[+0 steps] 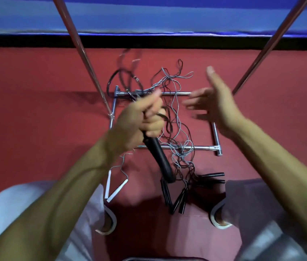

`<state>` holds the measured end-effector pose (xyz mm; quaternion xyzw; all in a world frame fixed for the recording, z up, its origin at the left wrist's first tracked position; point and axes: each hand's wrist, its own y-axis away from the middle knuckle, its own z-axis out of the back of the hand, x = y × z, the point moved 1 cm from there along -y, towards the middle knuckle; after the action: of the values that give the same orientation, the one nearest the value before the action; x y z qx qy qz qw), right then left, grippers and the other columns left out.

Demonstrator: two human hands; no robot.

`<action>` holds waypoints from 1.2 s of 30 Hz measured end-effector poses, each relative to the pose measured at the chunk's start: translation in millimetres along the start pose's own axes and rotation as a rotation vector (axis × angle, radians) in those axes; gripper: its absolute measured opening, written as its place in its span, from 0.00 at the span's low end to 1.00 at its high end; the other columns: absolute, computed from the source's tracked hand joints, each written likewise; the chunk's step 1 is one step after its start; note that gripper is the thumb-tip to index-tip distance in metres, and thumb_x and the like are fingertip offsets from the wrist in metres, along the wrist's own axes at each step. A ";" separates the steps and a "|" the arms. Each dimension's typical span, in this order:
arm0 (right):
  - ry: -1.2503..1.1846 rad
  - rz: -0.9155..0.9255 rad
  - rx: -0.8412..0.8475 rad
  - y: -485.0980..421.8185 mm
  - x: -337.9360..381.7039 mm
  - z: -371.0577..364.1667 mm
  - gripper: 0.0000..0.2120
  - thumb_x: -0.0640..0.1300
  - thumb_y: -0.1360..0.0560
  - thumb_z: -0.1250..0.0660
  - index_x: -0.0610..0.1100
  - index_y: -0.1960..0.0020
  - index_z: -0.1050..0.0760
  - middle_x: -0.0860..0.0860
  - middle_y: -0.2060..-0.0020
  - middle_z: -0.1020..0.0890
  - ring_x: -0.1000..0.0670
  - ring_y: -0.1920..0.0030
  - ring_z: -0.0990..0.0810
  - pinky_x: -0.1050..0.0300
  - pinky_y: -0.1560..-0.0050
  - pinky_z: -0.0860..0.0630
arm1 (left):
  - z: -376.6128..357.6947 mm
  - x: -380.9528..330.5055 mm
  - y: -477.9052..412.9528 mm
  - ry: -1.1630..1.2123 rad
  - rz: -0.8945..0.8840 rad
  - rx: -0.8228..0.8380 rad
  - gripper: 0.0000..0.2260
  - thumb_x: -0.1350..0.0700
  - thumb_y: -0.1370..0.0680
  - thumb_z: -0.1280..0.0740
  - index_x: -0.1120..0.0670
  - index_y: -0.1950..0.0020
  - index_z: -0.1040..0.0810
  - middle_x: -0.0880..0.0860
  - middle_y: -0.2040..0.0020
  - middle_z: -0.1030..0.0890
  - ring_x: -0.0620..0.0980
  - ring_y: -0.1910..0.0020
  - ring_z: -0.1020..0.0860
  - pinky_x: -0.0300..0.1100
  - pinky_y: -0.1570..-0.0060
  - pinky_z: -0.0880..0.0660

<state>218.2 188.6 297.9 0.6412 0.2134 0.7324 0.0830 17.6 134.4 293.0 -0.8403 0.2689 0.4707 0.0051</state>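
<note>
My left hand (pixel 141 117) is curled tight round the upper end of a black handle (pixel 160 159), thumb laid along the top, and the rest of the handle slants down and away from my fist toward my knees. Its dark cord comes out just past my knuckles and runs straight into the tangle of ropes (pixel 175 113), grey and black strands looped over one another right beside my fingers. My right hand (pixel 211 102) is open and holds nothing. Its fingers are straight, spread and blurred, hovering just across the tangle from my left fist, and they touch no strand that I can make out. Beneath both hands lies the chrome frame (pixel 196 147), its far bar behind my fingertips and its near bar under the handle, with several strands wound about both bars. Nearer me than the handle's free end, other black handles (pixel 177 200) lie bunched on the red floor (pixel 35 110), and a pair of white handles (pixel 111 187) lies below my left wrist. Two poles (pixel 81 53) slant up past either hand. To do this well, I judge that I should hold the handle steady and use the open hand to find the one cord that belongs to it. I would then follow it loop by loop, lifting it clear of the bars rather than tugging, since a hard pull would likely cinch the knots and drag the frame.
</note>
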 end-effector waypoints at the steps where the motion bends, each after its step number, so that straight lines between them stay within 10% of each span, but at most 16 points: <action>1: 0.047 0.015 0.147 3.1 -7.8 -13.6 0.34 0.74 0.25 0.50 0.46 0.53 0.20 0.48 0.52 0.13 0.48 0.49 0.18 0.46 0.40 0.30 | 4.0 -9.1 2.7 0.064 -0.006 0.038 0.25 0.47 0.14 0.47 0.50 0.72 0.38 0.46 0.74 0.49 0.42 0.79 0.48 0.37 0.77 0.47; 4: 0.128 0.044 0.447 21.4 -25.0 -44.9 0.34 0.69 0.19 0.53 0.43 0.56 0.22 0.47 0.54 0.17 0.52 0.52 0.21 0.60 0.42 0.28 | 10.1 -23.8 6.2 0.192 -0.034 0.071 0.24 0.46 0.14 0.49 0.49 0.71 0.43 0.47 0.73 0.51 0.44 0.77 0.49 0.37 0.77 0.48; 7: 0.156 0.110 0.517 16.2 -37.7 -46.9 0.36 0.71 0.24 0.39 0.35 0.54 0.28 0.43 0.57 0.24 0.47 0.54 0.23 0.44 0.37 0.25 | 9.7 -24.2 6.3 0.224 -0.015 0.109 0.25 0.46 0.15 0.50 0.49 0.71 0.44 0.46 0.73 0.48 0.44 0.78 0.49 0.36 0.78 0.46; 10: 0.239 0.041 0.676 20.8 -30.7 -37.3 0.28 0.63 0.27 0.28 0.37 0.57 0.29 0.43 0.68 0.30 0.47 0.69 0.27 0.51 0.59 0.25 | 14.5 -25.6 8.3 0.202 0.012 0.073 0.24 0.46 0.16 0.47 0.49 0.71 0.44 0.46 0.73 0.49 0.44 0.78 0.49 0.35 0.78 0.46; 17: 0.033 -0.015 1.083 42.1 9.5 -3.9 0.22 0.51 0.22 0.30 0.47 0.68 0.38 0.51 0.71 0.33 0.53 0.74 0.40 0.56 0.71 0.35 | 27.9 -18.5 4.2 0.071 0.195 -0.165 0.26 0.46 0.15 0.45 0.50 0.74 0.38 0.45 0.78 0.45 0.42 0.81 0.45 0.36 0.76 0.45; 22: 0.354 0.183 0.402 28.7 4.7 -5.7 0.24 0.68 0.33 0.29 0.48 0.55 0.23 0.46 0.55 0.21 0.51 0.64 0.22 0.59 0.68 0.27 | 22.6 -22.6 9.7 0.158 0.180 -0.064 0.26 0.47 0.16 0.45 0.50 0.74 0.37 0.45 0.78 0.45 0.44 0.78 0.49 0.36 0.75 0.47; 26: 0.279 0.147 0.564 19.3 -24.0 -37.1 0.33 0.61 0.31 0.24 0.40 0.37 0.26 0.52 0.47 0.16 0.50 0.45 0.18 0.51 0.41 0.24 | 12.5 -21.7 8.1 0.174 0.186 0.012 0.25 0.46 0.16 0.44 0.50 0.73 0.37 0.46 0.73 0.51 0.44 0.77 0.50 0.35 0.78 0.46; 30: 0.466 0.145 0.683 16.7 -32.5 -41.4 0.20 0.54 0.26 0.23 0.36 0.56 0.18 0.37 0.65 0.21 0.40 0.64 0.28 0.46 0.55 0.34 | 10.8 -17.4 -0.9 0.004 0.161 -0.133 0.21 0.43 0.16 0.41 0.51 0.67 0.32 0.45 0.75 0.48 0.41 0.80 0.47 0.35 0.79 0.44; 36: 0.180 0.173 0.314 11.6 -4.6 -4.7 0.19 0.42 0.19 0.32 0.45 0.67 0.32 0.53 0.77 0.36 0.53 0.77 0.39 0.59 0.73 0.41 | 27.9 -19.1 1.6 -0.400 0.097 -0.252 0.15 0.53 0.25 0.25 0.52 0.57 0.32 0.44 0.73 0.41 0.42 0.78 0.45 0.35 0.79 0.45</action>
<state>216.1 175.4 298.2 0.5943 0.2757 0.7488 -0.1006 -13.1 148.9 293.0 -0.7104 0.2418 0.6573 -0.0696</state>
